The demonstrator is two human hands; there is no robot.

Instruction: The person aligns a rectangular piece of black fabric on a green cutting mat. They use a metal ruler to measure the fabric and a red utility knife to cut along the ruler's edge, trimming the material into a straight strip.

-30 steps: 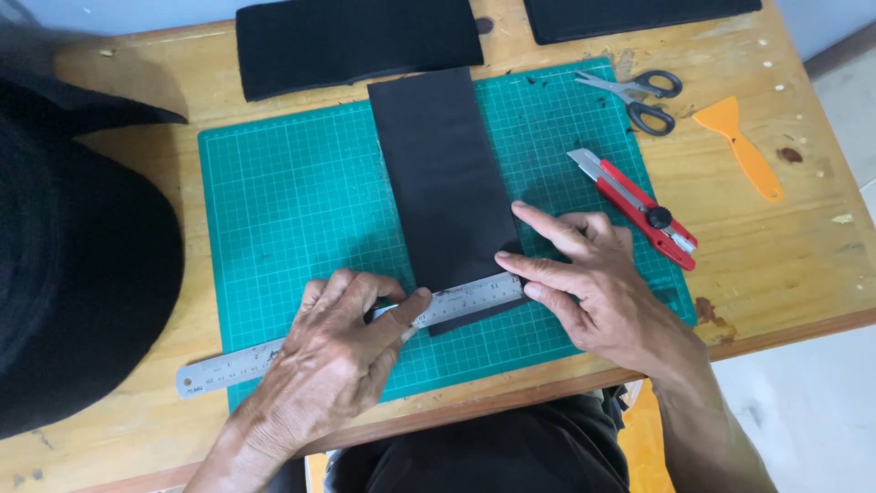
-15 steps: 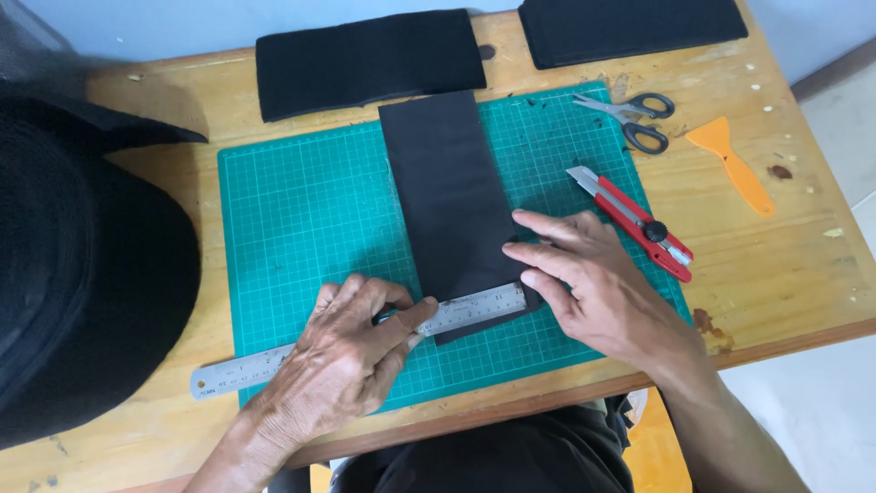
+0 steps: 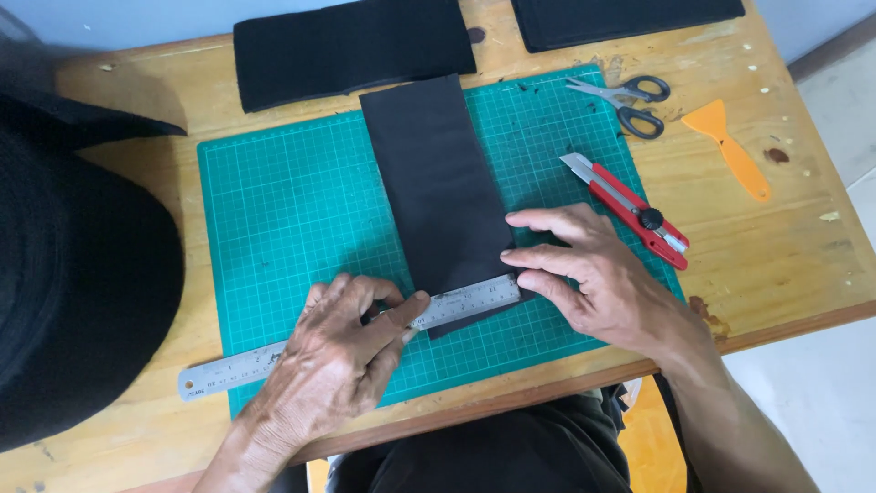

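Barely shifted, both flat, open hands (image 3: 342,351) (image 3: 593,274) still press ruler (image 3: 365,333) across black strip (image 3: 438,183).

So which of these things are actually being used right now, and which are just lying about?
In use: left hand, right hand, steel ruler, black strip, green cutting mat.

Lying about: utility knife, scissors, orange scraper, black pieces.

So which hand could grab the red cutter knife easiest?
The right hand, probably. It rests beside the red cutter knife, while the left hand is pressing the steel ruler down on the black strip.
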